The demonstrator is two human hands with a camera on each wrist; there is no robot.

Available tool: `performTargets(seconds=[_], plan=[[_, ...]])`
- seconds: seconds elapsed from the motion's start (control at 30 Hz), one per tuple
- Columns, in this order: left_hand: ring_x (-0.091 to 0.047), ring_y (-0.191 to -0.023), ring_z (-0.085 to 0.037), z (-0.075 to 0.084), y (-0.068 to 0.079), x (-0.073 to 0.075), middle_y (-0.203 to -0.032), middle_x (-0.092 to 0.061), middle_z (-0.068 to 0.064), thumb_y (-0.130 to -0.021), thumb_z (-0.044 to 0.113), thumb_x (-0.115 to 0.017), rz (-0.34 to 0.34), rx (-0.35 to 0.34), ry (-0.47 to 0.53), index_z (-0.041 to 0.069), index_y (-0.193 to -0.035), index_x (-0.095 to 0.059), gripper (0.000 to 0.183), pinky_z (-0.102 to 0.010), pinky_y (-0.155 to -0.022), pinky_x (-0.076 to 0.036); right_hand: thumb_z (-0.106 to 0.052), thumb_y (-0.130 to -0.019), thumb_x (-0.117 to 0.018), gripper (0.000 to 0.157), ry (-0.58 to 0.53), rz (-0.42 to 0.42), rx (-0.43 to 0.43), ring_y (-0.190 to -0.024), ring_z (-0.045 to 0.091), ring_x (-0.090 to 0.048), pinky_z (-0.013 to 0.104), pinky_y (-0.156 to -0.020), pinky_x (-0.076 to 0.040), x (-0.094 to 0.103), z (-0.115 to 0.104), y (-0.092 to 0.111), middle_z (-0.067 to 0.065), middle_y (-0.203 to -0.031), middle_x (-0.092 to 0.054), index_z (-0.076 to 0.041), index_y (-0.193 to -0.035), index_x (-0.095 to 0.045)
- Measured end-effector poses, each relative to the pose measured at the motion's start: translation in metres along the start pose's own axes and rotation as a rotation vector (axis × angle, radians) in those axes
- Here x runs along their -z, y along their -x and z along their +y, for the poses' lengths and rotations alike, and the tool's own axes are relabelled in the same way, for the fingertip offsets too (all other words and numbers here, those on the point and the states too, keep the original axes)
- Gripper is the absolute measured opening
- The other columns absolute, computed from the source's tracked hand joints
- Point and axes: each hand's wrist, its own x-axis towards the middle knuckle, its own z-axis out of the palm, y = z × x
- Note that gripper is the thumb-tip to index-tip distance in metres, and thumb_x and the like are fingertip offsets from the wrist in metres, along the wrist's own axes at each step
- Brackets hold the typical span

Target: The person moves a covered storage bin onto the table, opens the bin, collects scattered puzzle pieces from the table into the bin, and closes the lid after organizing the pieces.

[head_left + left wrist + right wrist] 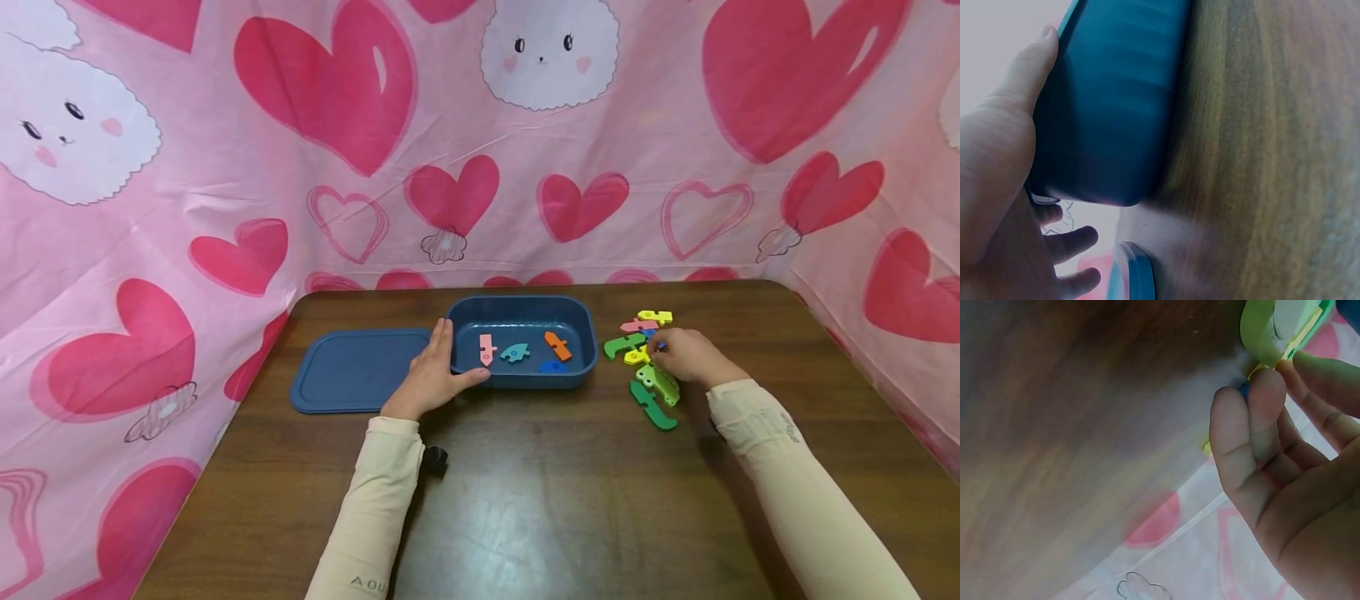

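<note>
My left hand (431, 375) rests at the near left corner of a dark blue plastic box (525, 382), thumb along the front rim, other fingers stretched beside the left wall. Inside the box lie a pink piece (486, 348), a teal piece (515, 353), an orange piece (557, 345) and a blue piece (553, 367). My right hand (690, 357) reaches down into a loose group of toy pieces, fingertips bent close at a yellow piece (637, 356). Whether it pinches that piece I cannot tell. A green crocodile-like piece with big eyes (658, 385) lies just below these fingers.
Left of the box a flat blue lid (360, 371) lies on the brown wooden table (555, 500). Around the right hand are a dark green piece (652, 407), a lighter green piece (624, 345), a pink piece (639, 326) and another yellow piece (656, 317). Heart-patterned cloth (450, 125) hangs behind.
</note>
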Motion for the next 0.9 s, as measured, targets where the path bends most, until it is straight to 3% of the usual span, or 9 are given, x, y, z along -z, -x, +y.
performTargets(seconds=[0.2,0.47,0.63,0.77,0.9], plan=[[-0.013,-0.151,-0.038,0.000,0.001,0.001,-0.169,0.002,-0.013,-0.086,0.069,-0.065,0.003,-0.006,0.003,0.006,-0.162,0.000,0.119,-0.061,-0.117,-0.015,-0.008,-0.090,-0.068,0.014,0.034,-0.020,-0.031,-0.076,0.028,-0.057,0.045,-0.071,-0.051,-0.001,-0.007,-0.009,0.007,-0.084,-0.065,0.003,-0.099,-0.067],[-0.013,-0.152,-0.037,0.000,0.001,0.001,-0.169,0.004,-0.011,-0.086,0.069,-0.066,0.002,0.003,0.002,0.007,-0.163,0.001,0.119,-0.060,-0.117,-0.014,0.004,-0.085,-0.065,0.010,0.106,0.017,0.031,-0.072,0.027,-0.058,0.047,-0.069,-0.053,-0.002,-0.014,-0.016,0.009,-0.084,-0.067,0.002,-0.094,-0.069],[-0.013,-0.151,-0.039,0.001,0.001,0.001,-0.169,0.004,-0.011,-0.086,0.068,-0.066,0.001,0.001,0.006,0.007,-0.162,0.001,0.118,-0.061,-0.117,-0.014,0.008,-0.083,-0.064,0.014,0.108,0.039,0.026,-0.072,0.027,-0.058,0.047,-0.069,-0.054,-0.005,-0.013,-0.017,0.009,-0.085,-0.067,0.001,-0.095,-0.069],[-0.014,-0.151,-0.040,0.002,0.001,0.001,-0.169,0.003,-0.013,-0.086,0.068,-0.066,0.001,-0.006,0.008,0.006,-0.162,0.001,0.119,-0.061,-0.117,-0.015,0.002,-0.082,-0.063,0.003,0.109,0.048,-0.005,-0.066,0.025,-0.054,0.043,-0.063,-0.049,-0.007,-0.009,-0.016,0.006,-0.074,-0.060,-0.001,-0.080,-0.063],[-0.015,-0.151,-0.040,0.002,0.001,0.001,-0.169,0.002,-0.013,-0.086,0.067,-0.067,0.004,-0.007,0.008,0.006,-0.162,0.000,0.118,-0.061,-0.117,-0.015,-0.007,-0.087,-0.066,0.022,0.096,0.016,-0.039,-0.058,0.023,-0.048,0.036,-0.055,-0.042,-0.007,-0.007,-0.016,0.003,-0.062,-0.048,-0.005,-0.067,-0.058]])
